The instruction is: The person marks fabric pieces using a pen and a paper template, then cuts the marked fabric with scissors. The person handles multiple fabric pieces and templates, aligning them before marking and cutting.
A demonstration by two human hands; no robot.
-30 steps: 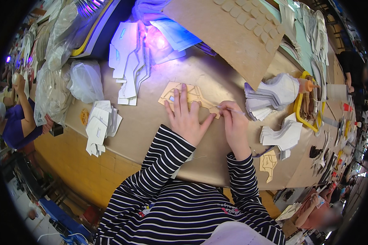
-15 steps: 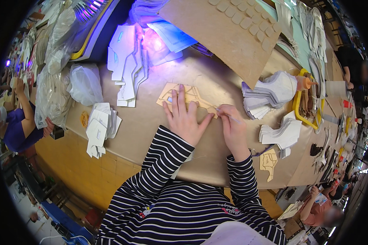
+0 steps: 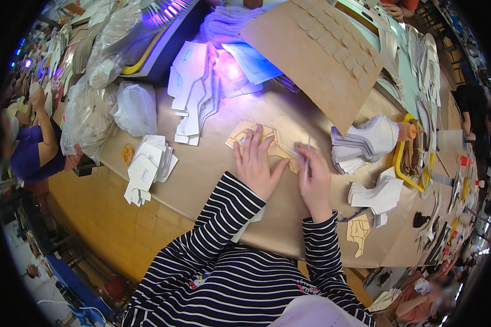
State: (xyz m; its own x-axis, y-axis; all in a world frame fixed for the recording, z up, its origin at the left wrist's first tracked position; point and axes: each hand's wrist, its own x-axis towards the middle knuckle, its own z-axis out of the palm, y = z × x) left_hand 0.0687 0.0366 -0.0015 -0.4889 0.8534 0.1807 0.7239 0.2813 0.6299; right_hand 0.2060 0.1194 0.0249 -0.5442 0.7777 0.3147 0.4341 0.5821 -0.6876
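right hand (image 3: 315, 181) | pen (image 3: 309, 145) swung to point forward, off template (image 3: 282, 150) | 1 co-worker's hand (image 3: 395, 11) entered view, top right

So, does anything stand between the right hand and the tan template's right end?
Nothing visible: the right hand, holding a slim tool, is beside that end of the tan template; the left hand covers part of its wider side.

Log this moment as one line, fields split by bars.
Left hand: spread on tan template | right hand: holds slim pen-like tool | table, left part: stacked white pieces
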